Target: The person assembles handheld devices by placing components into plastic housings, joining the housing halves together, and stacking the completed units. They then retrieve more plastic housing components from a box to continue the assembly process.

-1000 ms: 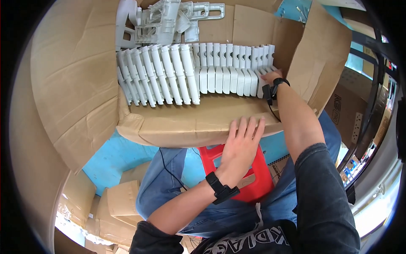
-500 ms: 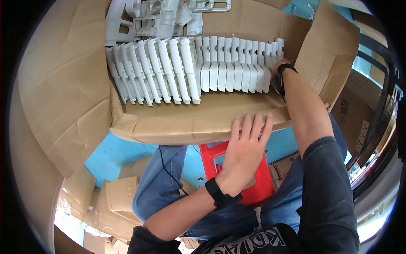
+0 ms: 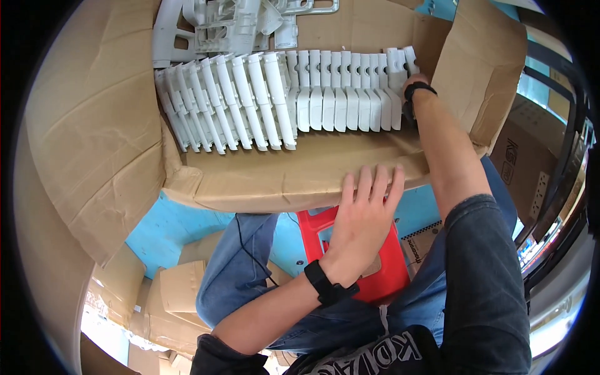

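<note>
So the row of flat white pieces ran across the right half of the cardboard box, each one standing with its long axis from the box's near side toward its far side. The right hand was the closer one by a lot: right at the row's end, beside the box's right wall, with the endmost piece leaning at its fingers. Whether it actually gripped anything I couldn't tell (fingers were tucked behind the parts, annoyingly). The left hand sat well apart from it, fingers spread loosely over the box's near rim, holding nothing, with the row lying ahead of it inside the box.

Count time: one box, two hands, a black wristband on each wrist. Roughly a dozen flat white pieces, though they overlapped too much for an exact number. About nine long white pieces in the box's left half. One jumble of white frames at the box's far left, too tangled to count. One red plastic stool-looking thing below the box's near rim.
</note>
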Demonstrator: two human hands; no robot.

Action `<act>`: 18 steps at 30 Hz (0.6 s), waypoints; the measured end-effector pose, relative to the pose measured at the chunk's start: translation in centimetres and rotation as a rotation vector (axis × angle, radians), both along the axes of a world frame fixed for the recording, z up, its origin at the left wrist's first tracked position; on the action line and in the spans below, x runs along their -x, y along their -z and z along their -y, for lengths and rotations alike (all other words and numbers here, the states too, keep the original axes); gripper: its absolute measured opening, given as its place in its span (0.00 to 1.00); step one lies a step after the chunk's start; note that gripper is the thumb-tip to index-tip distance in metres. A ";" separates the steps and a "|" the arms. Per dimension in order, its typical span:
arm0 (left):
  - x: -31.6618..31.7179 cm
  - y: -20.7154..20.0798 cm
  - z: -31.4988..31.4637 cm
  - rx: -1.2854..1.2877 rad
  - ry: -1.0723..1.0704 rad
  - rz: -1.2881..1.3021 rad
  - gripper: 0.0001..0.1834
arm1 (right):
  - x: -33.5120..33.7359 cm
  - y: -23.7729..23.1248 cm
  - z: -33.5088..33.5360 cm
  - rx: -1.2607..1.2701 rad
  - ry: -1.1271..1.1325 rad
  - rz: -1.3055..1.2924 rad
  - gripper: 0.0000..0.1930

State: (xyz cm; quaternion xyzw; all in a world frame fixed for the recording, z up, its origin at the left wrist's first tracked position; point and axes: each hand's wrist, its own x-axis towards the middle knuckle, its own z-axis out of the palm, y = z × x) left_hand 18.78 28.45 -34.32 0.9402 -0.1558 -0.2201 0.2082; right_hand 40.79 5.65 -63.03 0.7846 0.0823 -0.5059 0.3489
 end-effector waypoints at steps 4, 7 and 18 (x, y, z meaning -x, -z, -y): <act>-0.1 0.1 -0.1 0.019 -0.007 0.048 0.35 | -4.8 -0.8 -0.5 -0.003 -0.177 0.307 0.18; 0.4 0.1 -0.7 -0.051 0.021 0.047 0.36 | -7.6 -5.4 -7.2 -0.236 0.188 0.810 0.15; -1.3 -1.0 0.2 0.423 -0.190 0.031 0.33 | -6.4 -24.6 -14.3 -1.477 1.173 0.247 0.18</act>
